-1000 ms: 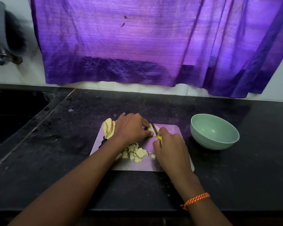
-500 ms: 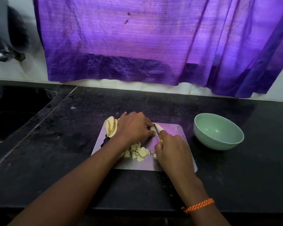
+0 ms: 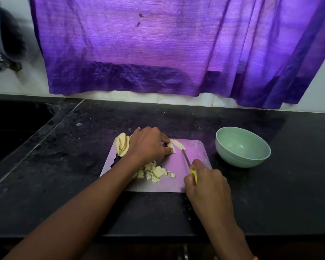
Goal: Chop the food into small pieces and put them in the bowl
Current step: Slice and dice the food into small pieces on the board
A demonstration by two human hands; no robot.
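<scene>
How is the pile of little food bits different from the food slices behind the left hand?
The small pieces are tiny squarish cubes; the slices are long and curved. The small pieces lie scattered loosely near the front of the cutting board; the slices lean stacked together at its far left corner. Both are pale yellow and sit on the board, not in the bowl.

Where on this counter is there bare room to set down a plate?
Bare counter lies right of the cutting board, in front of the bowl; more between board and sink. The board itself is crowded: chopped pieces, slices, both hands.
</scene>
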